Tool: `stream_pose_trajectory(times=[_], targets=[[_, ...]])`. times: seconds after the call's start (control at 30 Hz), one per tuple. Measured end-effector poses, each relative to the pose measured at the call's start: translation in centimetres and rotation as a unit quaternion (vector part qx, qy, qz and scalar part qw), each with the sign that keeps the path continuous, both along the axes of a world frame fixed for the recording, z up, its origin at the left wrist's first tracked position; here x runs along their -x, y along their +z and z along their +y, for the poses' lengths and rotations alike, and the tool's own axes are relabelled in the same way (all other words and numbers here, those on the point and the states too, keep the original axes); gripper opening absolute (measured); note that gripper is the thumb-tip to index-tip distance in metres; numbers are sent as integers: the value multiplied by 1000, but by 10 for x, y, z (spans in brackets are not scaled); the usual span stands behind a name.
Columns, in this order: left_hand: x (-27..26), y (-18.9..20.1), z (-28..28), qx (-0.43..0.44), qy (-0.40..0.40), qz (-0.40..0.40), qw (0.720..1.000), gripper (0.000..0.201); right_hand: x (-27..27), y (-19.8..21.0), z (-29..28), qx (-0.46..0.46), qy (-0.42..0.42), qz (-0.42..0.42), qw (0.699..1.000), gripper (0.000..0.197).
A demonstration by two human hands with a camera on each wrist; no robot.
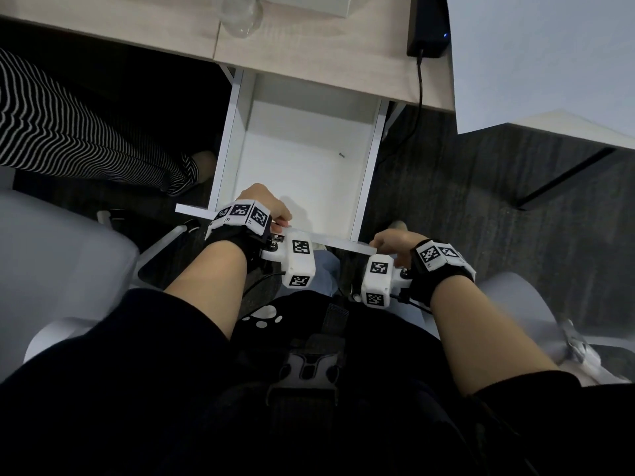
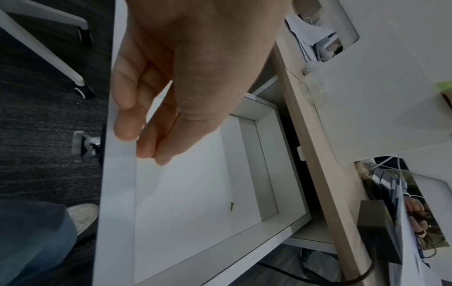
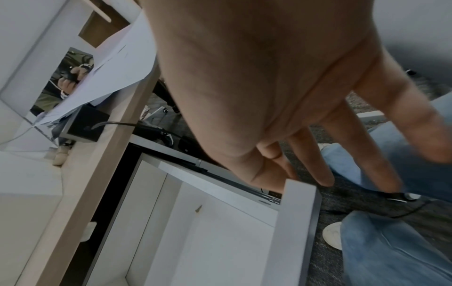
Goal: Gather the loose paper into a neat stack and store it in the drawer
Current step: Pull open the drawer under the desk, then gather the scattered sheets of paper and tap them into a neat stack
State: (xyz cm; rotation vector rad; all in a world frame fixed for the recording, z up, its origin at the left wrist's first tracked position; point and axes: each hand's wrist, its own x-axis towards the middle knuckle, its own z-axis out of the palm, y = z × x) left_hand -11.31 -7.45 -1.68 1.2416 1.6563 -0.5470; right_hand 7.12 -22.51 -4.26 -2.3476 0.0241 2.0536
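The white drawer (image 1: 227, 139) stands pulled out below the wooden desk (image 1: 309, 53); only a small screw (image 1: 342, 154) lies on its floor. My left hand (image 1: 271, 214) pinches the drawer's front panel (image 2: 117, 193) left of its middle, thumb outside and fingers inside. My right hand (image 1: 390, 242) is at the panel's right end (image 3: 297, 212). Its fingers (image 3: 318, 166) are straight and spread past the corner, and the thumb touches the end. Loose white paper (image 1: 536, 63) lies on the desk at the upper right and overhangs its edge; it shows in the right wrist view as fanned sheets (image 3: 117, 73).
A black power adapter (image 1: 427, 29) with a cable hanging down sits on the desk beside the paper. A clear bottle (image 1: 242, 15) stands at the desk's back. Another person's striped leg (image 1: 68, 125) is left of the drawer. Grey chairs (image 1: 51, 255) flank me on dark carpet.
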Motion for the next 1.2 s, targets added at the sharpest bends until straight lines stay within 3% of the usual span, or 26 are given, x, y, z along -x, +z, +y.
stream_pose_trajectory(times=[0.17, 0.37, 0.5, 0.7, 0.87, 1.03, 1.2], targets=[[5, 1, -7, 23, 8, 5, 1000, 14, -1, -13, -12, -6, 2, 19, 1000, 11], [0, 4, -10, 42, 61, -39, 996, 18, 0, 5, -6, -29, -74, 22, 997, 21], [-12, 14, -8, 46, 77, -103, 991, 18, -10, 13, 0, -86, -139, -12, 987, 18], [-39, 32, -5, -46, 124, -214, 968, 13, -37, 43, 13, -227, -257, -64, 937, 24], [-81, 51, -1, -114, 123, -271, 948, 12, -72, 64, 19, -352, -310, -165, 868, 8], [-140, 64, -3, -149, 108, -310, 933, 11, -119, 79, 23, -415, -309, -273, 811, 10], [-212, 75, -10, -196, 92, -322, 922, 13, -182, 94, 24, -448, -276, -349, 775, 13]])
